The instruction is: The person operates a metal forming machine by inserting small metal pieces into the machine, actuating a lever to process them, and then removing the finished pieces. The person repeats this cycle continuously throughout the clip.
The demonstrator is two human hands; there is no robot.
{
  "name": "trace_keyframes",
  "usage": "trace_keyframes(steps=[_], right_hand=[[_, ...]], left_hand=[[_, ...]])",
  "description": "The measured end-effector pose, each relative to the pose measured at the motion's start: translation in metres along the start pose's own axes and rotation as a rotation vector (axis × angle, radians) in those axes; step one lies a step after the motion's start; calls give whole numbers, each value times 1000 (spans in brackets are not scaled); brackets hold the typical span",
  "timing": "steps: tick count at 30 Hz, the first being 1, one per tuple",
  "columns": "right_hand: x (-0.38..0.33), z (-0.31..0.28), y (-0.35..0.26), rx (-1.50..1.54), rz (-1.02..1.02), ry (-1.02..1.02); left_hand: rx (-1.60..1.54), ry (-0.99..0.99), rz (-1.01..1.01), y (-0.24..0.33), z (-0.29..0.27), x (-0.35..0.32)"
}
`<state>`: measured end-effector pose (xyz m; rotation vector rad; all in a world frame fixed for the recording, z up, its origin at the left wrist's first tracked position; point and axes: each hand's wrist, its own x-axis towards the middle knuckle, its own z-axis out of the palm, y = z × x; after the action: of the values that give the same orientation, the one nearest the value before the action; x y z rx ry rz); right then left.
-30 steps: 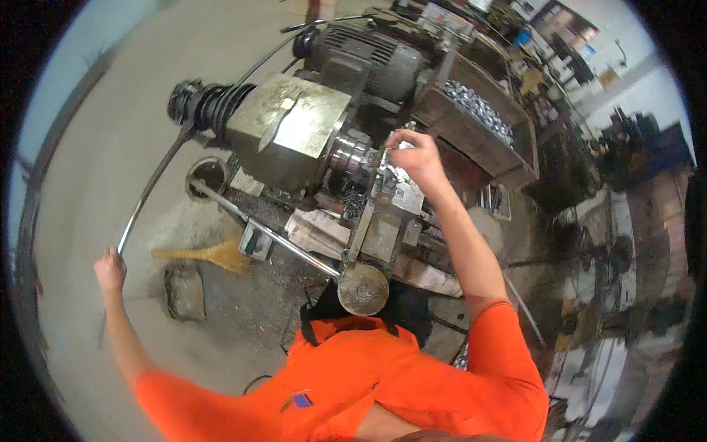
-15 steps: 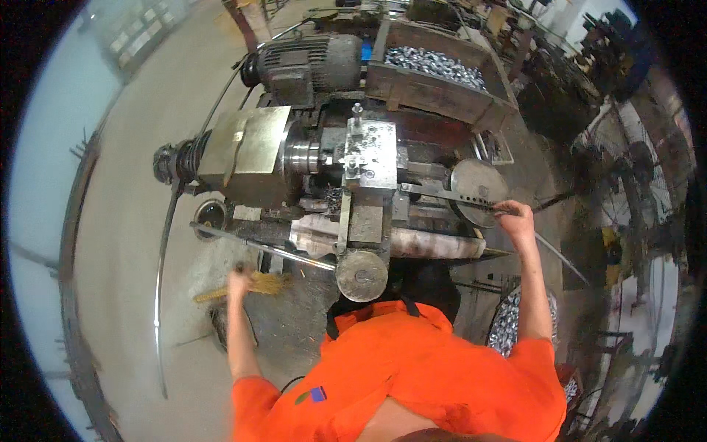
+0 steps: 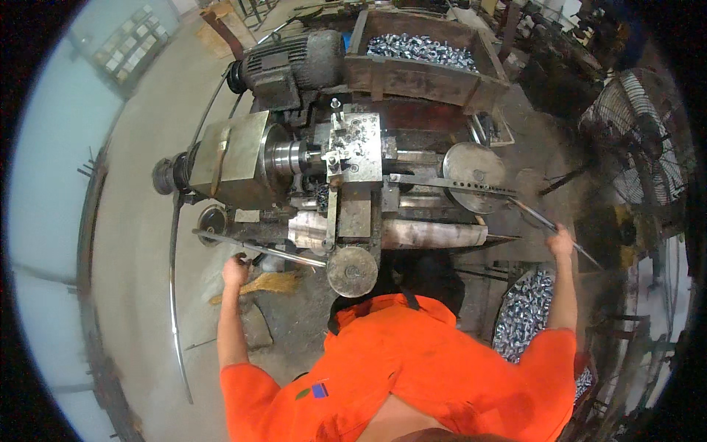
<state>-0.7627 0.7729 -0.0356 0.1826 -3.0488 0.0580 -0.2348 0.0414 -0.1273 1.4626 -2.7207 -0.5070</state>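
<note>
A lathe-like machine stands before me, with a bright chuck (image 3: 286,157) beside a metal tool block (image 3: 354,147). My right hand (image 3: 561,241) is closed around a steel lever rod (image 3: 536,214), beyond the end of a flat bar with a row of holes (image 3: 456,184). That bar crosses a round metal disc (image 3: 475,163). My left hand (image 3: 235,271) has curled fingers, just below a long shiny lever (image 3: 283,254) that runs to a smaller disc (image 3: 352,271). Something dark shows at its fingertips, too small to name. A straw brush (image 3: 269,282) lies on the floor beneath it.
At the back are an electric motor (image 3: 294,66) and a wooden crate (image 3: 420,79) of small shiny metal parts. More such parts fill a container (image 3: 521,317) beside my right arm. A large fan (image 3: 639,140) stands at the right; a bent metal rod (image 3: 174,295) rises at the left.
My right hand has moved right and down, from the end of the holed bar onto the lever rod. My left hand has risen slightly, away from over the straw brush.
</note>
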Motion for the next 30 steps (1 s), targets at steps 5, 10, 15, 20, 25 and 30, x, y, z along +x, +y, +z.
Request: trace_keyframes(steps=[5,10,15,20,25,30], right_hand=[[-17,16,16,-203,56,32],[-115,-2,-22,-21,-13,21],[-195,16,-53,394,5,-96],[-215,-13,-91,550,163,-234],[-220,-6,-91,550,171,-186],[-210,14,-70,393,22,0]], left_hand=[[-826,154,-199,25,-65,-16],[-960,92,-382,77,-87,-25],[-986,240,-322,110,-62,-17],[-978,163,-289,102,-56,-14],[-946,102,-305,112,-67,-17],[-941,28,-330,102,-67,-13]])
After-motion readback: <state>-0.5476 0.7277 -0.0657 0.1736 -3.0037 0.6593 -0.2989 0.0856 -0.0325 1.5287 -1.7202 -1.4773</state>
